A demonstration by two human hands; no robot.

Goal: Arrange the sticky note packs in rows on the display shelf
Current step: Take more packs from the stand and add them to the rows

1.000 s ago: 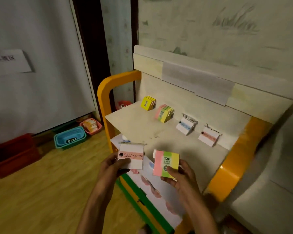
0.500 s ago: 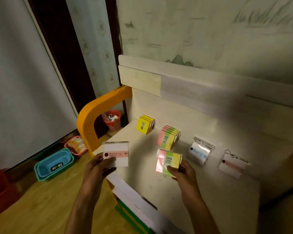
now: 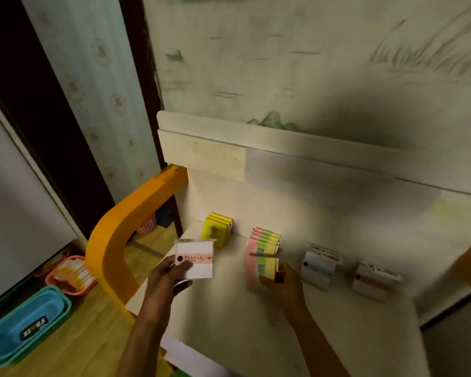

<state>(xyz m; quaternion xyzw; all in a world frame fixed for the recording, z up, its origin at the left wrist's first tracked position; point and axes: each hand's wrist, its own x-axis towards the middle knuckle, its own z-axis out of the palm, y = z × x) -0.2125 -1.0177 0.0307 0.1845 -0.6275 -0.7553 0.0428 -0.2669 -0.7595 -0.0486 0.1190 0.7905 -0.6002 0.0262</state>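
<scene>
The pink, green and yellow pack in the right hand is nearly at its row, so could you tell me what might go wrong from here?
The right hand sets its pink, green and yellow pack against the leaning matching row; a nudge could topple it. The left hand pinches the white pack with the pink band only at its edge, so it may slip.

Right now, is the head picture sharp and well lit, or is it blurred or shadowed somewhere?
Head view: dim, warm light; a large soft shadow falls on the wall above the shelf; motion blur smears the pink-green pack in the right hand; the print on the white pack in the left hand is fairly clear; wide-angle bending at the edges.
</scene>
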